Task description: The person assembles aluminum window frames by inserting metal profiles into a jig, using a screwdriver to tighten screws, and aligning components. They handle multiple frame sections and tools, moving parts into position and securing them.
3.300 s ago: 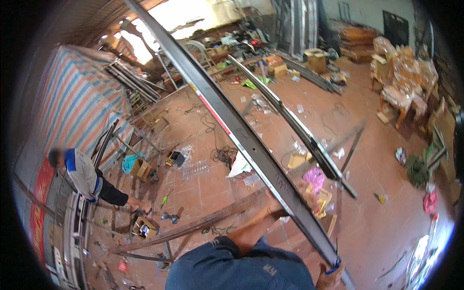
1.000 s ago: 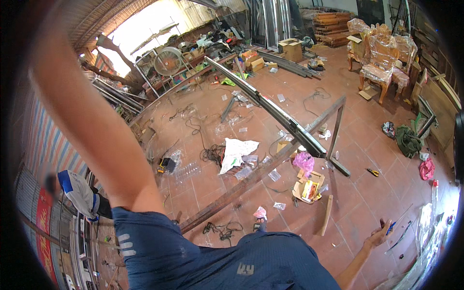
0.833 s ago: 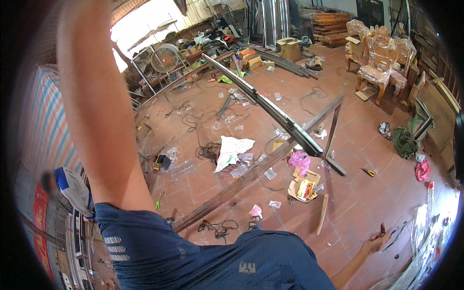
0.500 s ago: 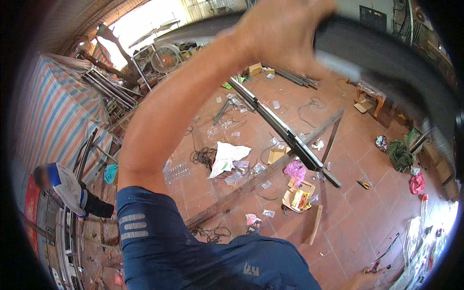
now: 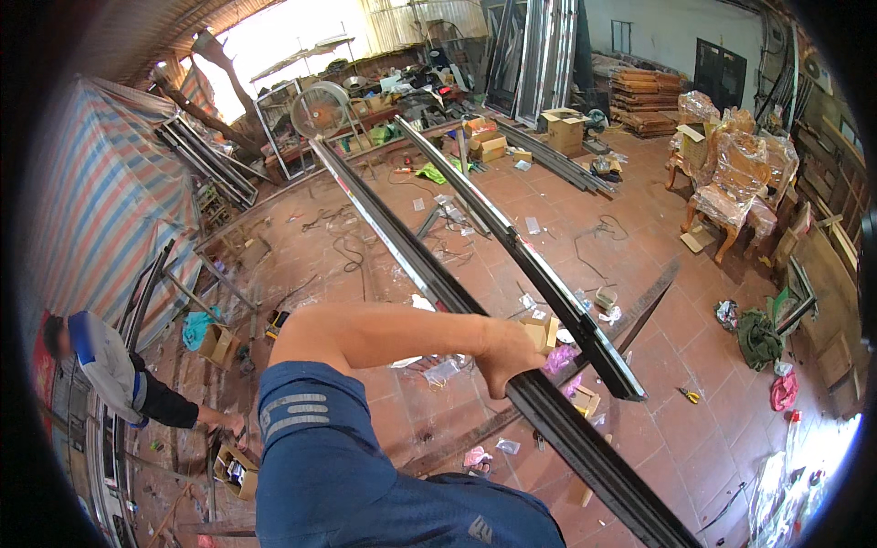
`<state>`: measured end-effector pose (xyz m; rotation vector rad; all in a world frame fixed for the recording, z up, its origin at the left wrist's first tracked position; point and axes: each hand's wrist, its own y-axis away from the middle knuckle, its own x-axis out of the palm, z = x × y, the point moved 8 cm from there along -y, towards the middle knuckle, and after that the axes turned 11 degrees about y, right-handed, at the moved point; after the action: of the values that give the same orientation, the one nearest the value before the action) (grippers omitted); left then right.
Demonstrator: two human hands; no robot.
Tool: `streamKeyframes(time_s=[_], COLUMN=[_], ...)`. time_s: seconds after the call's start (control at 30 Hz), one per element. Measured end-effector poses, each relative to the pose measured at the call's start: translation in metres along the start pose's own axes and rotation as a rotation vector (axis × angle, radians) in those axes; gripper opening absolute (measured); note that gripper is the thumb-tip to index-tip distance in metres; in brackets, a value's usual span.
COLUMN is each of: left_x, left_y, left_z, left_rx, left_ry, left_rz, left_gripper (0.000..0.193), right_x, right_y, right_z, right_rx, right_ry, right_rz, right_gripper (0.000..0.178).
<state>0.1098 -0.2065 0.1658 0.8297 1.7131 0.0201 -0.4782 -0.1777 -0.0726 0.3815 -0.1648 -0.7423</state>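
Left hand (image 5: 509, 354) is gripping the dark rail (image 5: 583, 438); right hand is escaping view, state unknown; balance is probably needing care

A long, straight, grooved black metal profile (image 5: 594, 452) with a red-marked silver edge slants from upper left to lower right, its near end out of view

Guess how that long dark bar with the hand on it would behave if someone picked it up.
The long dark bar would probably stay stiff: it looks metallic and shows no obvious sag. Its ends might swing awkwardly, since it reaches far beyond the left hand both ways. Its smooth-looking surface may feel slippery.
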Motion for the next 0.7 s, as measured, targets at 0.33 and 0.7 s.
streamKeyframes(time_s=[0.33, 0.7], left_x=[0.045, 0.117], left_y=[0.033, 0.116], left_z=[0.239, 0.487], left_rx=[-0.155, -0.569], left_ry=[0.086, -0.043], left_rz=[0.109, -0.563], left_gripper=[0.062, 0.04], right_x=[0.068, 0.065], right_y=[0.071, 0.129], right_z=[-0.044, -0.072], right_rx=[0.067, 0.32], right_ry=[0.069, 0.306], right_rz=[-0.051, -0.124], right_gripper=[0.063, 0.064])
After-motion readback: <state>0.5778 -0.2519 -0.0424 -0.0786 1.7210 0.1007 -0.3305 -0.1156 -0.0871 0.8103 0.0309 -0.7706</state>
